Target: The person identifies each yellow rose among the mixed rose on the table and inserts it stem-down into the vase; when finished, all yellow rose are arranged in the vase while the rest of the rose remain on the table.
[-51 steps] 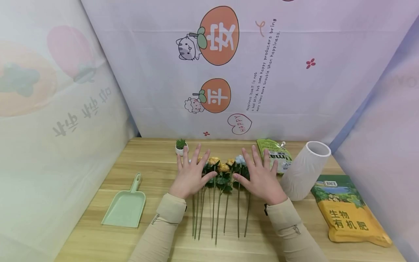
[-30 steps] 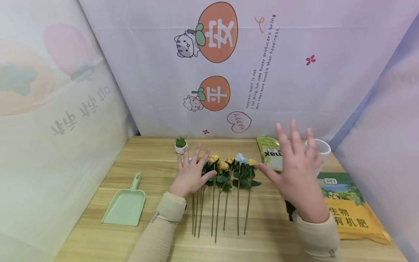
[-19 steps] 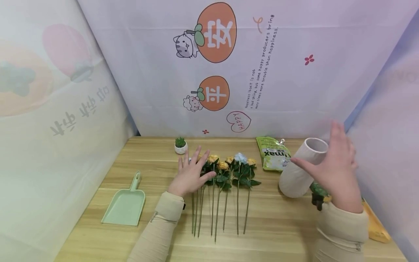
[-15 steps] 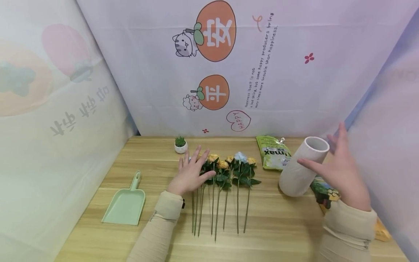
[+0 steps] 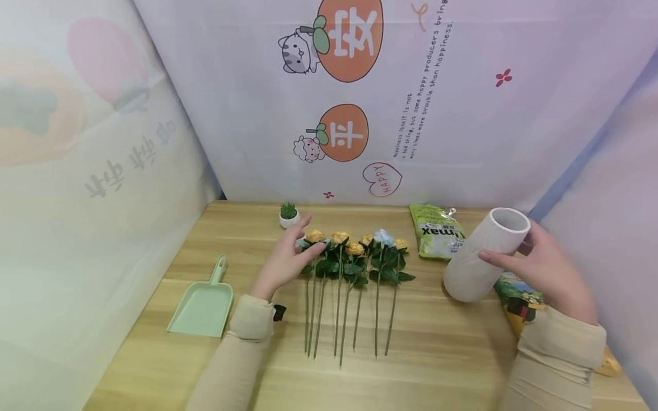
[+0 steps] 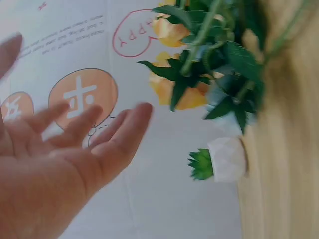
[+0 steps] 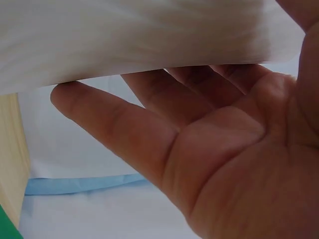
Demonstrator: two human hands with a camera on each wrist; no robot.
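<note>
Landmark: one row of yellow and pale-blue flowers on long green stems (image 5: 354,249), laid on a pale wood-grain table (image 5: 437,359). Right of the row: one tall white rippled cylindrical vase (image 5: 475,265), which I see gripped by the right hand (image 5: 552,274), thumb on the near side. At the row's left end: the left hand (image 5: 285,257), holding nothing, fingers loosely parted. Farther left: one pale-green plastic dustpan (image 5: 203,308). Behind the row: one small succulent in a white faceted pot (image 5: 289,220). Behind, rightward: one clipped lime-green printed pouch (image 5: 437,237).
</note>
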